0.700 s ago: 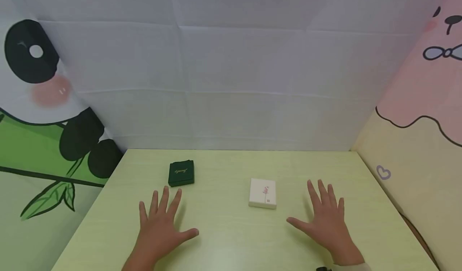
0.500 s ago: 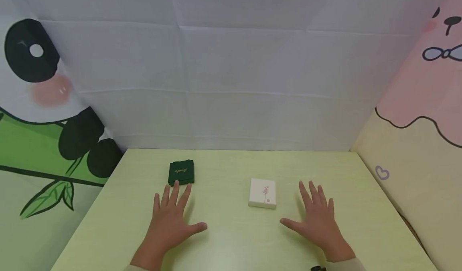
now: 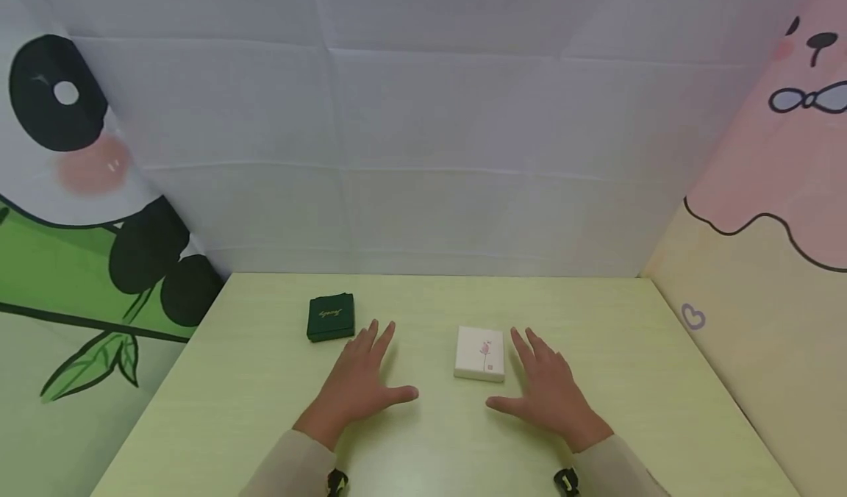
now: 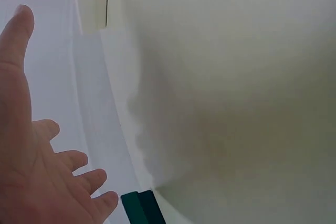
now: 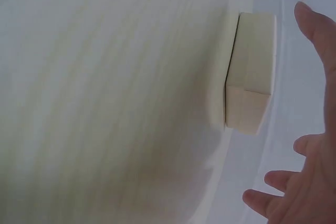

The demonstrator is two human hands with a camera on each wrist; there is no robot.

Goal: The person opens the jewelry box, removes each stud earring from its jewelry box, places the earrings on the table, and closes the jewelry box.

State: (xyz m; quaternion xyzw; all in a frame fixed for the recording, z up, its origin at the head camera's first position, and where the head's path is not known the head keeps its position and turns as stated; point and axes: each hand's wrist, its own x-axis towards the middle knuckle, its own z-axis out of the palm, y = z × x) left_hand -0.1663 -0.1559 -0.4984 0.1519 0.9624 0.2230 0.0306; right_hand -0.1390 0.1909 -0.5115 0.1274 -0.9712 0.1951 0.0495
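A small white box (image 3: 479, 354) with a pink flower print lies on the table, its side also visible in the right wrist view. To its left and farther back is a dark green box (image 3: 331, 317) with gold lettering. My left hand (image 3: 360, 379) hovers over the table just in front and to the right of the green box, fingers spread and thumb out. My right hand (image 3: 549, 387) hovers close to the right front of the white box, fingers extended, thumb pointing left. Neither hand holds anything.
The pale yellow table (image 3: 423, 453) ends at a white cloth backdrop (image 3: 423, 151). A panda print (image 3: 59, 129) covers the left side panel, and a pink animal print (image 3: 781, 166) covers the right one. Dark bands (image 3: 567, 481) sit at both wrists.
Both hands have moved inward toward each other. The left has passed to the right of the green box's front, and the right has come up beside the white box. Neither box has moved.
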